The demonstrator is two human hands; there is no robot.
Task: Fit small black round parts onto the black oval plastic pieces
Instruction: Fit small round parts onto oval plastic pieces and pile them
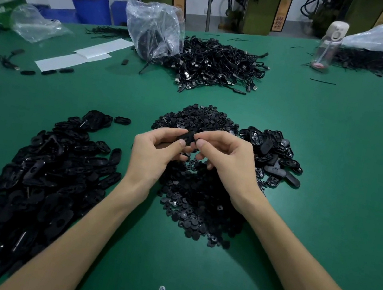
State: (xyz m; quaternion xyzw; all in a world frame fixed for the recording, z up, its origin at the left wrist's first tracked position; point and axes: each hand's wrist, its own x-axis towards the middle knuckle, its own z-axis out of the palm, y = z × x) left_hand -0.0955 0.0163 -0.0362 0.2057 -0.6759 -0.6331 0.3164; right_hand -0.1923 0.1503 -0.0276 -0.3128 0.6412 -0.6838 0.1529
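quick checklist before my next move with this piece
1. Oval piece pinched by left hand and right hand: ok.
2. Round part already between the fingers: cannot tell.
3. Round part seated in the piece: cannot tell.
4. Round parts heaped right below the hands: ok.
5. Left pile and right pile of ovals apart from each other: ok.

Black parts (197, 204), green table (308, 164).
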